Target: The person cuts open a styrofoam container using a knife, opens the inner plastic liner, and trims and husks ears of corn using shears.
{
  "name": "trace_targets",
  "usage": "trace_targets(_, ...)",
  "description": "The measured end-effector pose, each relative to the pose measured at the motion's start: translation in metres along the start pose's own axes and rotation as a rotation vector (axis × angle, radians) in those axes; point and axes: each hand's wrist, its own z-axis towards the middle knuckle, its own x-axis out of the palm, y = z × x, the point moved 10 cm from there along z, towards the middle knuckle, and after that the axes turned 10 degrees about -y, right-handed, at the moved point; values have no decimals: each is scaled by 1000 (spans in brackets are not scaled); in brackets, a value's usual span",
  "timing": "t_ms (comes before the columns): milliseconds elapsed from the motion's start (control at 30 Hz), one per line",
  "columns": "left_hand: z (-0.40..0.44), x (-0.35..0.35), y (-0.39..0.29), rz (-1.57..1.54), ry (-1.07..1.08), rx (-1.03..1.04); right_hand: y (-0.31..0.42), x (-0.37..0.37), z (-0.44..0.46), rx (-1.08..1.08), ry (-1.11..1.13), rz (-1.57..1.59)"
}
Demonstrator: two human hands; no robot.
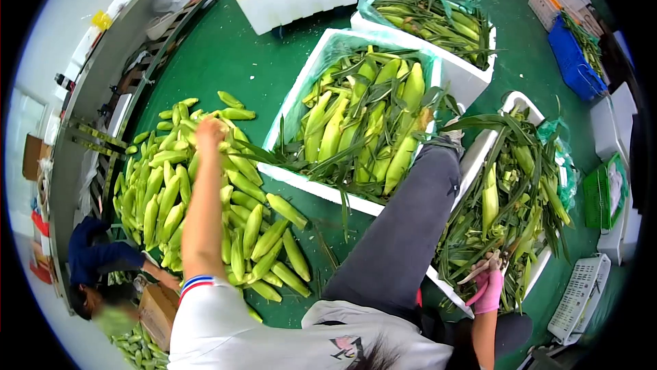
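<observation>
My bare left hand [211,130] reaches out over a heap of green-husked corn cobs [168,199] on the floor. Its fingers are small and unclear, so whether they hold a cob does not show. On the other side, my right hand [489,284] wears a pink glove with dirty fingertips. It is closed around what looks like red-handled shears [472,299], mostly covered by the hand. Beneath it, a white foam box [449,289] is filled with loose husks and long leaves [503,185]. Between my hands, a lined foam box [294,113] holds unhusked corn [373,117].
Another foam box [462,76] of corn stands behind. A co-worker [102,260] bends at lower left beside a cardboard box [159,312]. Shelving [102,96] runs along the left. Blue [575,62], green [602,195] and white crates [580,295] stand at right.
</observation>
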Motion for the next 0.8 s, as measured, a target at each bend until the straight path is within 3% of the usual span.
trace_targets(33, -54, 85, -15, -53, 115, -138, 1, 0, 0, 1, -10, 1)
trace_targets(67, -78, 144, -1, 144, 319, -25, 1, -2, 0, 3, -20, 5)
trace_targets(133, -100, 208, 66, 839, 360, -24, 6, -4, -2, -14, -2, 44)
trace_targets(167, -114, 225, 98, 1136, 469, -155, 9, -7, -5, -17, 14, 24)
trace_targets(200, -124, 236, 140, 1233, 520, -215, 10, -11, -8, -20, 27, 9)
trace_targets(233, -129, 235, 135, 1185, 335, -298, 12, -16, -11, -48, 2, 28)
trace_targets(333, -157, 230, 113, 1057, 200, -189, -9, -48, -6, -14, -74, 111)
trace_targets(367, -138, 220, 161, 821, 211, -123, -14, -51, -8, 5, -70, 150)
trace_targets(533, -170, 241, 34, 410, 383, 91, 3, -22, -8, -33, 15, 117)
trace_targets(567, -189, 261, -23, 147, 435, 100, 19, -8, -12, -68, 64, 97)
trace_targets(633, -229, 294, -123, -76, 529, 103, 44, 6, -17, -145, 152, 12)
trace_targets(800, -379, 399, -235, -269, 1018, -180, 81, 25, -18, -233, 246, -36)
